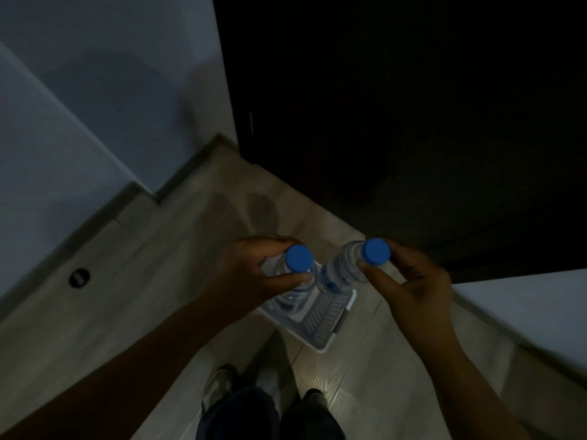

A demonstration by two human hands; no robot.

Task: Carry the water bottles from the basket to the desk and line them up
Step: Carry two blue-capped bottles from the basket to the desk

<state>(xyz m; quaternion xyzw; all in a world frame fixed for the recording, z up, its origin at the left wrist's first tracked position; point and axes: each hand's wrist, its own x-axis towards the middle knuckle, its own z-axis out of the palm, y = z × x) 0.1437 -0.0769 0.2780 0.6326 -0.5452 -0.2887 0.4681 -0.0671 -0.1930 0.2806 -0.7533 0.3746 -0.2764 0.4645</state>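
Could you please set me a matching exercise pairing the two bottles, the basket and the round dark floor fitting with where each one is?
Things
1. left bottle
2. right bottle
3. basket
4. fitting

Places
A. on the floor, near the wall
B. held in the right hand, leaning
C. on the floor, beneath both bottles
D. held in the left hand

Pairs: 1-D, 2-B, 3-C, 4-A
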